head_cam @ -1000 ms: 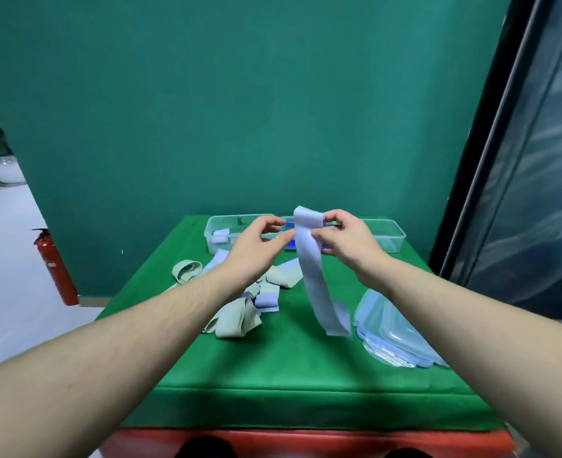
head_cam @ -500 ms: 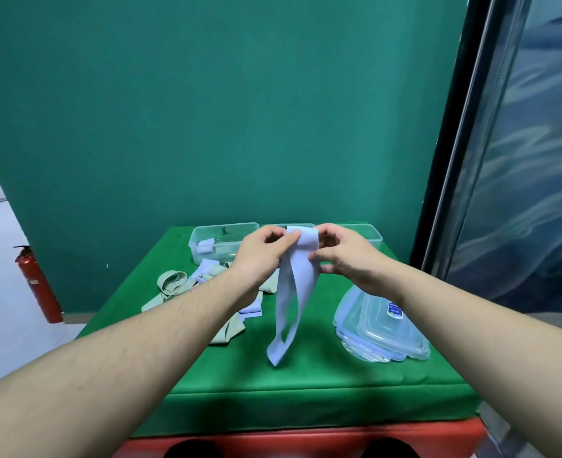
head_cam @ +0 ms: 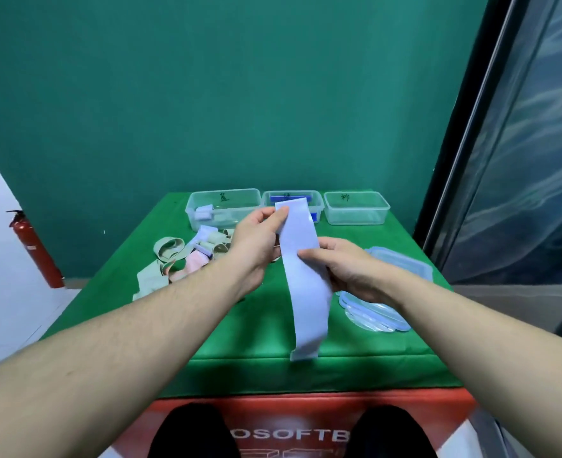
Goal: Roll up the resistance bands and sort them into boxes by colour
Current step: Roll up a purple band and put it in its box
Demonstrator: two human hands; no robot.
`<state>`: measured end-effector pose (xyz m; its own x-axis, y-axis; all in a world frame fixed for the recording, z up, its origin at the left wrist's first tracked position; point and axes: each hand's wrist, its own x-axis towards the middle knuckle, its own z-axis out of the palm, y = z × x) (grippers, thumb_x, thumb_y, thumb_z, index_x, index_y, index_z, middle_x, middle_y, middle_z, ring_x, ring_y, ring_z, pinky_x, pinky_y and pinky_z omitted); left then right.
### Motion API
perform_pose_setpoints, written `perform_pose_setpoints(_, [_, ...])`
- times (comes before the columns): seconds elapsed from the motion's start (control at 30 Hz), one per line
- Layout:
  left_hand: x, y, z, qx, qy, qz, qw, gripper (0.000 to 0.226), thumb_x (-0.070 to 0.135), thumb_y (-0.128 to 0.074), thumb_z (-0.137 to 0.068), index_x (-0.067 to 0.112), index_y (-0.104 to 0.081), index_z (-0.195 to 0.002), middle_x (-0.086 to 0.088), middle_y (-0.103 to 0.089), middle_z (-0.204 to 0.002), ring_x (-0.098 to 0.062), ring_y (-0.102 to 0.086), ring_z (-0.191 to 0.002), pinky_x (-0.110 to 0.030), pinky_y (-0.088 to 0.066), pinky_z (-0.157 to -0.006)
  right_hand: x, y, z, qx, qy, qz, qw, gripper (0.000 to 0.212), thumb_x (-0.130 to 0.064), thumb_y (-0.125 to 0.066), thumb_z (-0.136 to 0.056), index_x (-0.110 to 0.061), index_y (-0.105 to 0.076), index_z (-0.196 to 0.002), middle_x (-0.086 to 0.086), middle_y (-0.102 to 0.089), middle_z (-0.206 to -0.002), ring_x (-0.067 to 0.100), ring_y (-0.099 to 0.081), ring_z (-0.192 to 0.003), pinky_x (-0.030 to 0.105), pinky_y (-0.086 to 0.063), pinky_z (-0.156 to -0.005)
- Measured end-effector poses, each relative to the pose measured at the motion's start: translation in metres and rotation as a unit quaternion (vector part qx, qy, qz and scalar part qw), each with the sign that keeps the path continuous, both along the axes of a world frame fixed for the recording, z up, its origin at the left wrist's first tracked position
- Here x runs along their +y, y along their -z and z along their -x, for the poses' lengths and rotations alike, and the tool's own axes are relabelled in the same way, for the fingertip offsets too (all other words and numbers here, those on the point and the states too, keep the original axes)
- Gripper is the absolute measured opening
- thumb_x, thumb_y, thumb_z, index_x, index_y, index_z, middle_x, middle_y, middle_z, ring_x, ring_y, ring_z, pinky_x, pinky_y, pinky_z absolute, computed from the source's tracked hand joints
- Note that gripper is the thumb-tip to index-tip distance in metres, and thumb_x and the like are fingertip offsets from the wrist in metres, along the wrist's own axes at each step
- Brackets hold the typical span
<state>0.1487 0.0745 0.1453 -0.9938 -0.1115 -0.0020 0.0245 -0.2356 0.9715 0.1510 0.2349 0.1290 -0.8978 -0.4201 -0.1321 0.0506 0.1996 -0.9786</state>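
Head view: both hands' grip (head_cam: pixel 259 241) (head_cam: pixel 345 271) pinches blue band (head_cam: pixel 304 285), fronting boxes (head_cam: pixel 355 208).

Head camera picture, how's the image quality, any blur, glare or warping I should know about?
Head view: wide-angle warping bends the dark frame at right and stretches the forearms; lighting is even and soft, with only faint shadows on the green table; the left hand, right hand and pale blue band are fairly sharp; the marks on the boxes are too small to read.

three boxes (head_cam: pixel 292 206) behind, loose bands (head_cam: pixel 180 259) left, lids (head_cam: pixel 395 292) right, on table (head_cam: pixel 256 368)
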Motion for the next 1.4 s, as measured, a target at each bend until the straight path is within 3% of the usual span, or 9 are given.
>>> perform_pose_setpoints(0.17, [-0.003, 0.039, 0.022, -0.033, -0.036, 0.011, 0.999, 0.008, 0.025, -0.067, -0.092, 0.019, -0.063, -0.094, -0.001, -0.068, -0.083, -0.017, -0.058, -0.073, -0.029, -0.049, -0.068, -0.001, 0.041, 0.013, -0.033, 0.03, -0.01, 0.999, 0.013, -0.026, -0.067, -0.092, -0.019, -0.057, -0.097, 0.003, -0.067, -0.087, 0.017, -0.06, -0.075, 0.031, -0.046, -0.068])
perform_pose_setpoints(0.43, [0.003, 0.092, 0.076, -0.094, -0.046, 0.057, 0.993, 0.012, 0.027, -0.071, -0.09, 0.019, -0.066, -0.096, 0.003, -0.061, -0.074, -0.009, -0.041, -0.046, -0.02, -0.032, -0.043, 0.002, 0.098, 0.06, -0.006, 0.105, -0.069, 0.992, 0.016, -0.026, -0.064, -0.094, -0.02, -0.061, -0.08, -0.003, -0.062, -0.064, 0.014, -0.055, -0.056, 0.027, -0.048, -0.054])
perform_pose_setpoints(0.53, [0.009, 0.107, 0.104, -0.103, -0.037, 0.057, 0.992, 0.016, 0.024, -0.071, -0.09, 0.013, -0.065, -0.102, -0.005, -0.064, -0.083, -0.014, -0.055, -0.053, -0.022, -0.046, -0.048, 0.003, 0.117, 0.087, 0.033, 0.134, -0.14, 0.98, 0.021, -0.027, -0.061, -0.094, -0.017, -0.061, -0.075, -0.001, -0.059, -0.061, 0.018, -0.054, -0.053, 0.03, -0.05, -0.057])
perform_pose_setpoints(0.63, [0.017, 0.118, 0.129, -0.104, -0.025, 0.056, 0.993, 0.017, 0.022, -0.07, -0.091, 0.011, -0.061, -0.102, -0.005, -0.06, -0.077, -0.02, -0.061, -0.06, -0.027, -0.056, -0.059, 0.005, 0.124, 0.112, 0.074, 0.159, -0.237, 0.955, 0.028, -0.031, -0.06, -0.094, -0.017, -0.057, -0.07, -0.002, -0.049, -0.057, 0.014, -0.042, -0.046, 0.023, -0.034, -0.047])
perform_pose_setpoints(0.87, [0.032, 0.139, 0.163, -0.109, -0.004, 0.046, 0.993, 0.013, 0.012, -0.064, -0.094, 0.012, -0.059, -0.106, -0.006, -0.061, -0.091, -0.024, -0.064, -0.078, -0.034, -0.058, -0.081, 0.003, 0.134, 0.152, -0.03, 0.185, -0.2, 0.962, 0.025, -0.015, -0.054, -0.095, -0.01, -0.059, -0.071, 0.009, -0.06, -0.059, 0.019, -0.049, -0.039, 0.022, -0.041, -0.038])
perform_pose_setpoints(0.93, [0.032, 0.143, 0.161, -0.106, -0.006, 0.06, 0.993, 0.025, 0.008, -0.062, -0.094, 0.013, -0.055, -0.118, -0.004, -0.058, -0.094, -0.024, -0.063, -0.078, -0.037, -0.057, -0.084, 0.001, 0.132, 0.154, -0.048, 0.197, -0.166, 0.965, 0.01, -0.008, -0.05, -0.096, -0.011, -0.058, -0.09, 0.01, -0.061, -0.065, 0.016, -0.051, -0.04, 0.022, -0.044, -0.037])
perform_pose_setpoints(1.07, [0.025, 0.15, 0.144, -0.074, -0.007, 0.122, 0.99, 0.026, 0.004, -0.061, -0.093, 0.016, -0.057, -0.115, -0.001, -0.055, -0.102, -0.022, -0.061, -0.078, -0.037, -0.057, -0.081, 0.001, 0.132, 0.149, -0.04, 0.216, -0.137, 0.966, 0.044, -0.006, -0.052, -0.094, -0.017, -0.043, -0.136, 0.006, -0.061, -0.066, 0.011, -0.048, -0.036, 0.02, -0.042, -0.035])
perform_pose_setpoints(1.27, [0.005, 0.163, 0.091, 0.002, 0.045, 0.281, 0.959, 0.011, 0.01, -0.066, -0.09, 0.021, -0.068, -0.093, 0.01, -0.066, -0.091, 0.0, -0.059, -0.075, -0.017, -0.049, -0.078, -0.003, 0.131, 0.106, 0.04, 0.128, -0.14, 0.981, 0.017, -0.005, -0.055, -0.093, -0.01, -0.062, -0.107, 0.009, -0.058, -0.067, 0.01, -0.047, -0.033, 0.02, -0.04, -0.033])
perform_pose_setpoints(1.4, [-0.009, 0.176, 0.044, 0.074, 0.105, 0.356, 0.926, 0.012, 0.004, -0.071, -0.086, 0.014, -0.07, -0.093, 0.007, -0.066, -0.088, 0.008, -0.056, -0.072, -0.006, -0.04, -0.073, 0.003, 0.143, 0.072, 0.11, 0.091, -0.187, 0.972, 0.015, -0.012, -0.059, -0.091, -0.023, -0.066, -0.097, -0.006, -0.058, -0.061, 0.01, -0.048, -0.039, 0.023, -0.042, -0.043])
